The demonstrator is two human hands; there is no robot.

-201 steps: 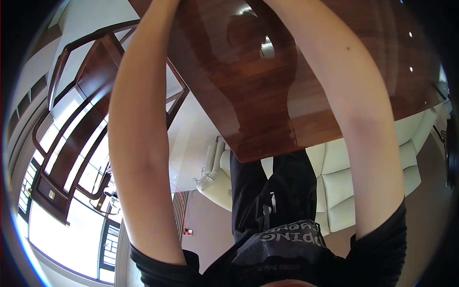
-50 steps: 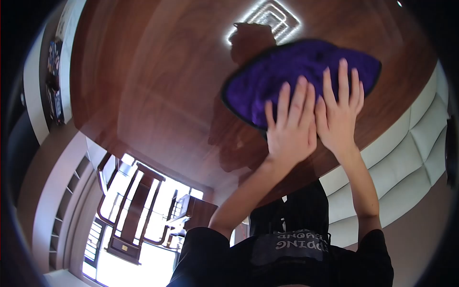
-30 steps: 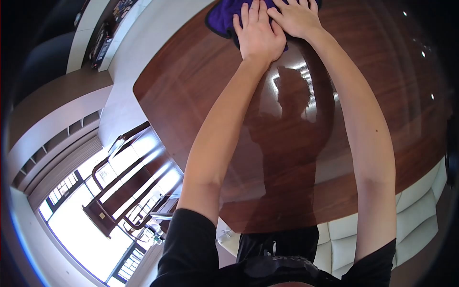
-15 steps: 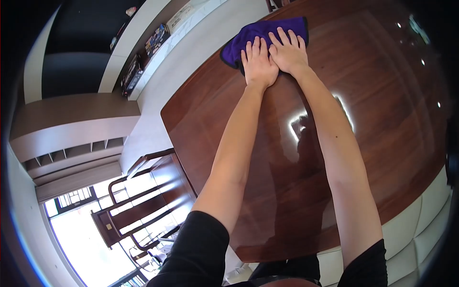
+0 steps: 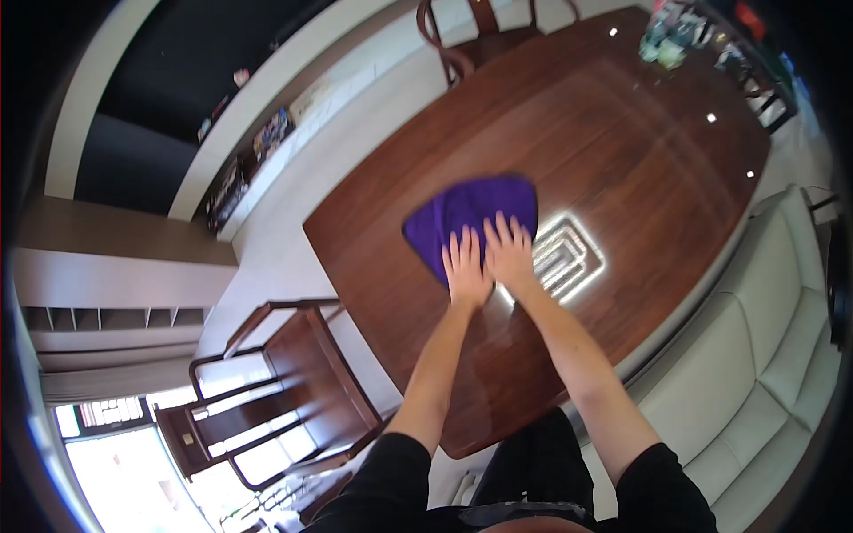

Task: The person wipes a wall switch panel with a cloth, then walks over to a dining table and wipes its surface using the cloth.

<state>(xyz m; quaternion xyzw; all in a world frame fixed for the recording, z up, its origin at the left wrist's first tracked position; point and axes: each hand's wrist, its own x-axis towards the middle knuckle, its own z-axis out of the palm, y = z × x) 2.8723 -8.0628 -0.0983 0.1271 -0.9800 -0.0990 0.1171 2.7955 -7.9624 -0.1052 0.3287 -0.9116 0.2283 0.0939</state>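
A: Where is the purple, dark-edged fabric cloth (image 5: 473, 201) placed?

B: It is spread on the glossy, dark brown wooden table (image 5: 657, 169), set in from every edge and nearer the table's close end than its far end.

A: How is it held?

B: It is not gripped. The left hand (image 5: 467, 269) and the right hand (image 5: 510, 252) are laid palm-down on its near part, side by side, with fingers extended toward the table's far end. How firmly it is pressed cannot be made out.

A: Why laid flat rather than pinched?

B: By judgement, the cloth is kept in even contact with the table that way, and load is shared between both hands. The arms are stretched out, presumably so that the table's middle can be reached from its near corner.

A: What is set around the table?

B: A dark brown wooden armchair (image 5: 311, 377) is stood at its near left end, and a curved-armed brown wooden chair (image 5: 494, 46) beyond its far left side, both faced inward, likely for seating. A cream padded sofa (image 5: 693, 422) is lined along its right side. Crumpled clear plastic (image 5: 668, 43) is seen at its far end; whether it is rested on the table is unclear.
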